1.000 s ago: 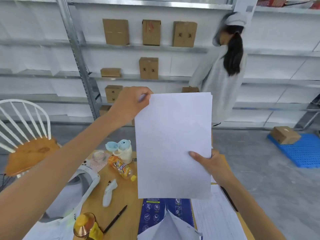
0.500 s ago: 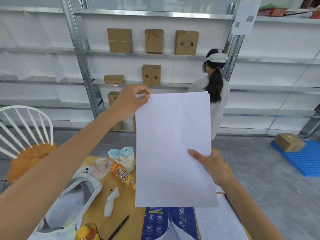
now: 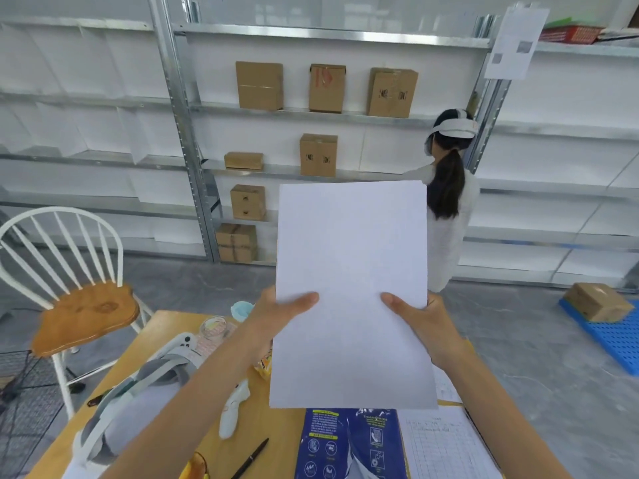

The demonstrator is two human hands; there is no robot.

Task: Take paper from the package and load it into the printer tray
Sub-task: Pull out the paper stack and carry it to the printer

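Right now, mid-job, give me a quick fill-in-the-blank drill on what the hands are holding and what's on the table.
1. Both hands, left and right, hold a stack of white ____.
2. The opened blue package lies directly ____ the held stack in the picture.
3. The black pen lies on the ____.
4. The white chair stands to the table's ____.

Missing words: paper; below; table; left

Both forearms and hands [image 3: 276, 316] are bare, with no sleeves.
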